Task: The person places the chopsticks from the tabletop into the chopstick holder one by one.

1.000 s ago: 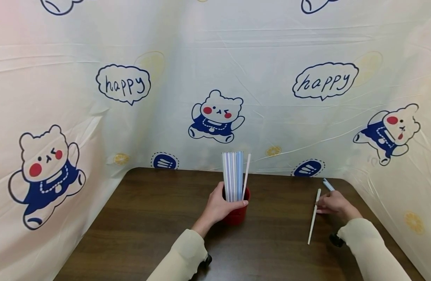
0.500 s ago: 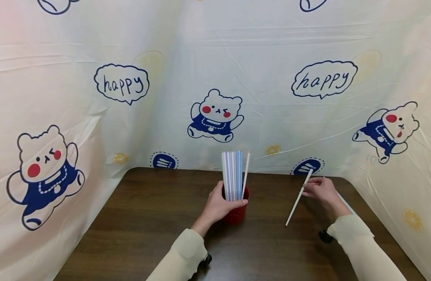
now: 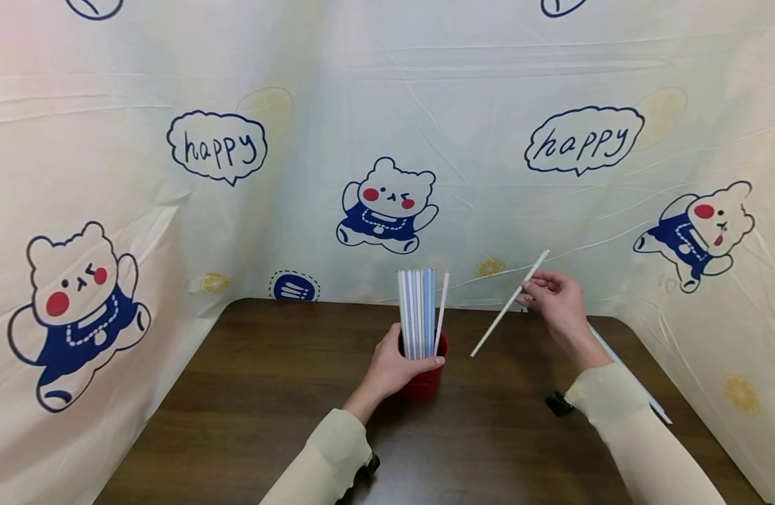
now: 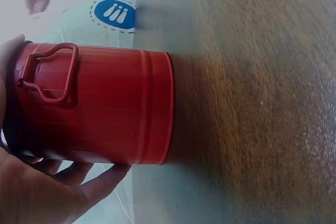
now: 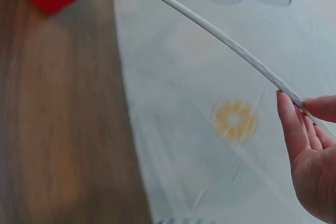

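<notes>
In the head view my left hand (image 3: 390, 368) grips a small red metal bucket (image 3: 428, 386) standing on the table. The left wrist view shows fingers curled round the bucket (image 4: 105, 106) and a wire handle (image 4: 71, 72) on its side. A bundle of striped and blue drinking straws (image 3: 416, 315) stands upright inside, with one pale straw (image 3: 442, 312) leaning apart at the right. To the right, my right hand (image 3: 559, 308) pinches a white straw (image 3: 503, 314) between thumb and fingers, tilted in the air, its lower end towards the bucket. In the right wrist view that straw (image 5: 210, 29) runs up-left.
A few light-blue straws (image 3: 639, 382) lie near the right edge of the dark wooden table (image 3: 286, 393), partly hidden behind the right forearm. A white curtain (image 3: 475, 91) printed with bears surrounds the table at the back and sides.
My right hand has lifted the white straw and carried it from the table's right side up and left towards the bucket. The left hand and bucket have stayed in place.
</notes>
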Demonstrator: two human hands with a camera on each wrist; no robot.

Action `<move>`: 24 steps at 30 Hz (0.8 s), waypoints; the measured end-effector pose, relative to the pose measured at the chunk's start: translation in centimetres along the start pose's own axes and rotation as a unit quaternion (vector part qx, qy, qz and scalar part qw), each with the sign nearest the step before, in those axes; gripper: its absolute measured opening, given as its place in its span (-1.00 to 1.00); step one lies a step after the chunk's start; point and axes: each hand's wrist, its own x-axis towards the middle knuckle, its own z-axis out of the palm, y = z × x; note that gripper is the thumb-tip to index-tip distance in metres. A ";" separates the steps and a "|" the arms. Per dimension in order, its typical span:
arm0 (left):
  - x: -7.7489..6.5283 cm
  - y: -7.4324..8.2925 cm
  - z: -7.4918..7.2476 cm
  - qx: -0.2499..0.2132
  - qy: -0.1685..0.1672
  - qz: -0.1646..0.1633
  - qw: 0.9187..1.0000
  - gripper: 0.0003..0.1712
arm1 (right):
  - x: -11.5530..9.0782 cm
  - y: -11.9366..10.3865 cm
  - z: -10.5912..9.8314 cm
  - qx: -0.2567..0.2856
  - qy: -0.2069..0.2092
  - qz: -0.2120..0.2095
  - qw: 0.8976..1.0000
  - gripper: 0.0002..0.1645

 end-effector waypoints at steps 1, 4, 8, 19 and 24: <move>0.0 0.0 0.0 0.000 0.000 0.001 1.000 -0.06 | -0.1 -0.5 0.6 0.008 0.003 -0.010 1.000 -0.72; -0.1 0.1 -0.1 0.001 0.001 0.002 1.000 -0.06 | -0.3 -1.6 2.2 0.030 0.004 -0.036 0.999 -0.71; -0.1 0.2 -0.1 0.002 0.001 0.002 1.000 -0.05 | -0.6 -2.4 3.9 0.051 0.000 -0.056 0.997 -0.60; -0.2 0.1 -0.1 0.004 0.000 0.011 1.000 -0.05 | -1.4 -2.0 6.7 0.021 -0.032 -0.079 0.996 -0.66; -0.2 0.1 -0.1 0.004 0.000 0.011 1.000 -0.05 | -1.9 -1.2 7.5 -0.017 -0.062 -0.093 0.994 -0.70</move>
